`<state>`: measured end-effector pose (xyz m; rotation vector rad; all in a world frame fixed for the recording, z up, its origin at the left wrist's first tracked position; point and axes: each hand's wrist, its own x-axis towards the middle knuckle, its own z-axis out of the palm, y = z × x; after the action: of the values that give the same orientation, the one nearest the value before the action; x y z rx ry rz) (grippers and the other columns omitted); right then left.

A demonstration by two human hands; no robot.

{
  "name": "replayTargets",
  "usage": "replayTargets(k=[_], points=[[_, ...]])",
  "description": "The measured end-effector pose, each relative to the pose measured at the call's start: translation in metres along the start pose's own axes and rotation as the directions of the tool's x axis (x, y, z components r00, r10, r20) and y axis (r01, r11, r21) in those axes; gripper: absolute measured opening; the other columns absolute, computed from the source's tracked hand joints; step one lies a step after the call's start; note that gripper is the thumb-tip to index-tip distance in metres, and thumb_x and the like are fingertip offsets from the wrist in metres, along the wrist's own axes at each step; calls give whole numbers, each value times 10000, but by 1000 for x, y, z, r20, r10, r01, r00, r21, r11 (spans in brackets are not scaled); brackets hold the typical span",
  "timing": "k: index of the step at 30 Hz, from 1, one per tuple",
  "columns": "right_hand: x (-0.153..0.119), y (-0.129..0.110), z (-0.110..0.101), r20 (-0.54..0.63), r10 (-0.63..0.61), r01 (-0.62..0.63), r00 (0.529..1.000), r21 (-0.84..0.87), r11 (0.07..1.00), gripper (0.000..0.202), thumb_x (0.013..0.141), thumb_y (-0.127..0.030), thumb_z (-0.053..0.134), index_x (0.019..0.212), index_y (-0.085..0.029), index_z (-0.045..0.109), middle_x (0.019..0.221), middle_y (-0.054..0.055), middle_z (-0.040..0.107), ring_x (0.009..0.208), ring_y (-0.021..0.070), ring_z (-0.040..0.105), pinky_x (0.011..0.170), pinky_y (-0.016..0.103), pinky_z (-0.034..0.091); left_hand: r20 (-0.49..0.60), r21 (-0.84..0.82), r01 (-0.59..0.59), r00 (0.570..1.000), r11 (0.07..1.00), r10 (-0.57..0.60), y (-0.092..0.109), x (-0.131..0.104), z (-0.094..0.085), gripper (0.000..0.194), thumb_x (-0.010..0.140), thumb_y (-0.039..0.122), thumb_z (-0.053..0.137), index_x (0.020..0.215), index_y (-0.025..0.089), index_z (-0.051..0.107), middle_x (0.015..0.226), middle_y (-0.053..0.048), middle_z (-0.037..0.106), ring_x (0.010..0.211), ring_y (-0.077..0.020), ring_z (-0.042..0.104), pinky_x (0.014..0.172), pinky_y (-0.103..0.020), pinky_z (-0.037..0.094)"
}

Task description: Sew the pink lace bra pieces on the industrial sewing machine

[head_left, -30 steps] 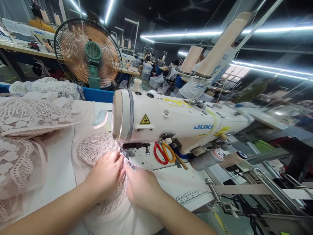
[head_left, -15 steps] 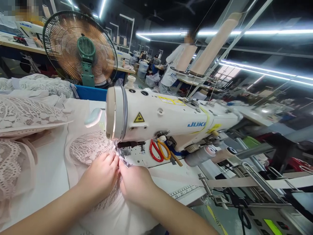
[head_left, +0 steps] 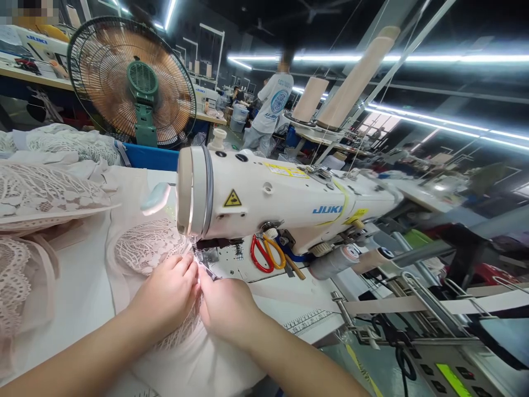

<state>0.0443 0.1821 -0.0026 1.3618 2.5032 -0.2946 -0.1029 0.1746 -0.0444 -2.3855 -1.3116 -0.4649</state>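
Observation:
A pale pink lace garment piece (head_left: pixel 144 246) lies under the head of a white sewing machine (head_left: pixel 252 193). My left hand (head_left: pixel 171 292) presses on the lace just in front of the needle area, fingers closed on the fabric. Against it, my right hand (head_left: pixel 227 306) pinches the fabric edge with thumb and fingers beside the presser foot. The fingertips of both hands nearly meet there. Smooth pale cloth hangs down between my forearms toward the table's front edge. The needle itself is too small to make out.
Red-and-yellow-handled scissors (head_left: pixel 262 255) lie on the machine bed by a grey thread cone (head_left: pixel 334 263). A ruler strip (head_left: pixel 312 321) marks the table's front. More lace pieces (head_left: pixel 53 184) are piled at left, before a fan (head_left: pixel 132 82). A person (head_left: pixel 270 102) stands behind.
The view has shifted slightly. My hands stay at the needle area with the lace in nearly the same place. The person in the background has moved left.

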Motion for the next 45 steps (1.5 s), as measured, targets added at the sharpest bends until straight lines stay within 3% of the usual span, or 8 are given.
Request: replayTargets(k=[5, 9, 19, 24, 28, 36, 40, 45], points=[[-6, 6, 5, -93, -25, 30, 995, 52, 998, 690, 790, -190, 459, 1466, -172, 319, 779, 68, 705, 644, 232, 637, 502, 287, 389, 91, -80, 89, 992, 993, -82, -6, -4, -1, 310, 868, 213, 434, 985, 90, 694, 1117, -193, 665, 896, -304, 624, 727, -437, 556], [-12, 10, 7, -156, -41, 53, 987, 74, 996, 557, 783, -179, 458, 1332, -266, 498, 790, 41, 685, 671, 203, 629, 488, 278, 313, 183, -132, 94, 981, 987, -69, -14, -5, -7, 273, 866, 130, 407, 870, 127, 680, 1122, -172, 654, 920, -302, 618, 708, -439, 544], [-10, -8, -5, 73, 5, -10, 997, 70, 998, 682, 839, -203, 474, 1481, -75, 285, 794, 108, 714, 751, 249, 652, 634, 319, 477, 114, -157, -13, 993, 988, 31, -40, -19, -9, 330, 796, 1, 425, 884, 177, 690, 1174, -120, 642, 1022, -295, 604, 772, -444, 524], [-10, -7, -3, 21, -10, 8, 1000, 73, 997, 639, 858, -229, 455, 1460, -57, 330, 842, 129, 717, 836, 259, 665, 703, 325, 502, 132, -183, -6, 991, 983, 30, -43, -24, -6, 373, 820, 14, 373, 937, 184, 683, 1200, -101, 638, 1046, -279, 589, 802, -441, 510], [-9, -3, -1, -13, -13, 14, 1000, 109, 994, 617, 881, -277, 420, 1454, -60, 343, 926, 146, 715, 940, 286, 655, 729, 342, 507, 149, -239, 39, 989, 970, -3, -42, -27, -4, 376, 872, 68, 340, 977, 195, 678, 1234, -92, 621, 1066, -276, 580, 819, -444, 494], [-2, -3, -4, -33, 58, -56, 998, 74, 996, 552, 888, -256, 443, 1426, -146, 388, 844, 98, 718, 745, 266, 675, 560, 320, 442, 279, -246, 177, 955, 953, -105, -39, -28, -20, 332, 930, 387, 403, 1087, 232, 652, 1206, -102, 634, 1093, -314, 561, 917, -534, 442], [-2, -1, -1, -117, 96, -88, 989, 70, 994, 302, 907, -252, 453, 1186, -213, 562, 779, 51, 694, 701, 236, 663, 494, 285, 323, 313, -112, 253, 927, 961, -208, -35, -43, -22, 615, 786, 609, 560, 1279, 242, 578, 1434, -138, 467, 1320, -437, 354, 994, -729, 273], [-12, 10, 8, -224, -4, 21, 975, 74, 997, 205, 931, -284, 404, 969, -221, 596, 782, 39, 644, 695, 194, 620, 488, 300, 208, 471, -5, 308, 840, 951, -269, -36, -53, -25, 929, 647, 599, 673, 1454, 253, 369, 1580, -104, 143, 1403, -474, 152, 948, -782, 271]])
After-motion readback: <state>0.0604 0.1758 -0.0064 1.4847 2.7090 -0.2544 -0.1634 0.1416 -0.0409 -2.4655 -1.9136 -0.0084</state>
